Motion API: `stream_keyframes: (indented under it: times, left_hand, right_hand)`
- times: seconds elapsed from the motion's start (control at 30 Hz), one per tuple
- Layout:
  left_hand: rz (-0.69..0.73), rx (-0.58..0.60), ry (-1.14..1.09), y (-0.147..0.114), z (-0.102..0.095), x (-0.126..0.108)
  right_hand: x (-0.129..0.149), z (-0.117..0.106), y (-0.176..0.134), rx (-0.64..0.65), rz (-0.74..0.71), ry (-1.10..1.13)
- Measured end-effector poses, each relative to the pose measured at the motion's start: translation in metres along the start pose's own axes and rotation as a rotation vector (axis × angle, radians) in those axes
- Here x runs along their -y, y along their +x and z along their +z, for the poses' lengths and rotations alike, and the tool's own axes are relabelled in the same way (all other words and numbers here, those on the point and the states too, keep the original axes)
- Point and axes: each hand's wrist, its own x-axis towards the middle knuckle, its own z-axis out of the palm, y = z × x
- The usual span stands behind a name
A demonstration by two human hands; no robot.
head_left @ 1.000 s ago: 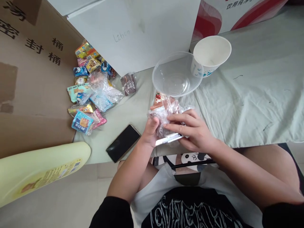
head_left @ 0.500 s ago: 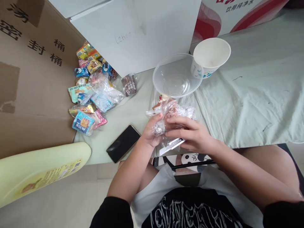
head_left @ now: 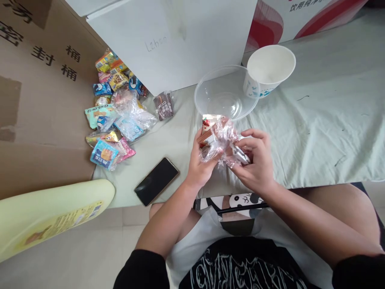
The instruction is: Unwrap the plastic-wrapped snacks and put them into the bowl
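Crinkly, probably squishable

The clear plastic wrapping (head_left: 224, 138) sat mid-frame, left hand (head_left: 201, 166) gripping its left side plus a red-and-white snack packet (head_left: 209, 123), right hand (head_left: 257, 164) curled around its right. Likely light, slippery; gathered middle seemed the safest hold. Half a second earlier, right fingers lay across it.
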Motion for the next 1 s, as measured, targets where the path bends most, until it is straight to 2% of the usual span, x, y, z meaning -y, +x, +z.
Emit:
stream_keyframes:
  times: [0.1,0.2,0.3,0.43,0.57,0.7,0.77,0.87,1.0]
  left_hand:
    - [0.016,0.115,-0.061,-0.001,0.002,-0.002]
    - [-0.015,0.154,-0.109,-0.001,0.005,-0.004]
    - [-0.035,0.043,-0.060,0.001,0.006,-0.005]
    - [-0.050,-0.135,0.042,0.005,-0.001,-0.005]
    - [0.064,-0.177,0.126,0.009,-0.009,-0.004]
    - [0.126,-0.179,0.202,0.012,-0.012,-0.001]
    - [0.150,-0.196,0.246,0.013,-0.013,-0.001]
    - [0.193,-0.206,0.326,0.014,-0.013,-0.001]
    - [0.273,-0.233,0.411,0.012,-0.014,0.001]
  right_hand:
    - [-0.001,-0.002,0.003,-0.027,0.029,-0.001]
    - [-0.003,-0.004,0.006,0.050,0.079,0.026]
    - [-0.004,-0.007,0.008,0.145,0.180,0.072]
    - [0.000,-0.013,0.008,0.146,0.256,0.133]
    - [0.007,-0.017,0.011,0.272,0.360,0.249]
    - [0.012,-0.018,0.015,0.337,0.293,0.259]
    - [0.013,-0.017,0.016,0.293,0.237,0.187]
    - [0.013,-0.016,0.017,0.223,0.228,0.027]
    - [0.009,-0.015,0.015,0.212,0.125,-0.141]
